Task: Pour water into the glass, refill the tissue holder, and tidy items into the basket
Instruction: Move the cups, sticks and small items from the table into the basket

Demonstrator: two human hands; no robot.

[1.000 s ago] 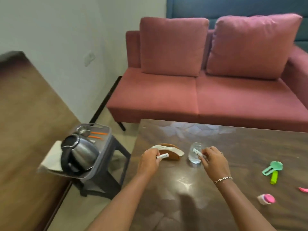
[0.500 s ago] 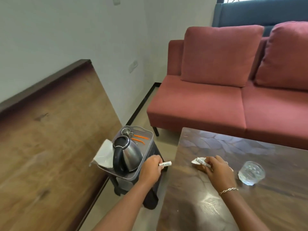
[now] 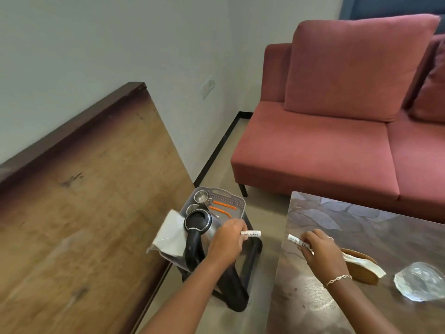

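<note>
My left hand [image 3: 227,239] holds a small white sachet [image 3: 251,233] over the right side of the grey basket [image 3: 231,196], next to the steel kettle [image 3: 198,225]. My right hand [image 3: 319,249] rests on the dark table [image 3: 337,300] near its left edge and grips a second white sachet [image 3: 295,239]. Just behind that hand lies the wooden tissue holder [image 3: 361,266] with a white tissue [image 3: 366,265] in it. The glass [image 3: 421,284] stands at the far right, blurred.
The basket sits on a low black stand [image 3: 243,283] between the table and a wooden board [image 3: 84,213]. It holds two orange sticks [image 3: 224,206], metal cups [image 3: 201,196] and a tissue pack [image 3: 169,233]. A red sofa [image 3: 337,141] stands behind.
The view has swung left. My left hand has carried its sachet from the table over to the basket beside the kettle. My right hand stays on the table with its sachet.
</note>
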